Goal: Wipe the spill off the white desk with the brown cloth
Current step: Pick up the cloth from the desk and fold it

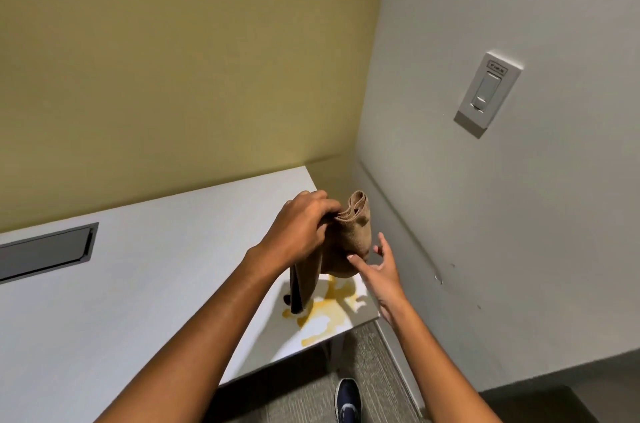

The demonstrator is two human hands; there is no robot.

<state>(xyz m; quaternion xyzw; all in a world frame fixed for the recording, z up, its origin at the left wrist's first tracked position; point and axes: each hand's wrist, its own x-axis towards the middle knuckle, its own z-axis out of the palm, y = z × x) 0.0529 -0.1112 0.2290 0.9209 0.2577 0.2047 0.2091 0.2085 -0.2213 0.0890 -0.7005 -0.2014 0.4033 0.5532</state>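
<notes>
Brown cloth (346, 242) hangs bunched above the right end of the white table (138, 301), held off the surface. Left hand (299, 228): grip closed, pinching the cloth's upper folds. Right hand (379, 268): grip spread, fingers apart, fingertips touching the cloth's lower right side. Yellow spill (329, 311) lies on the table directly under the cloth, near the front right corner. One cloth end dangles low over the spill; contact cannot be told. Wall switch (488, 93) sits on the right wall.

Bare desk (114, 301) leftward; wall (450, 214) close right.
</notes>
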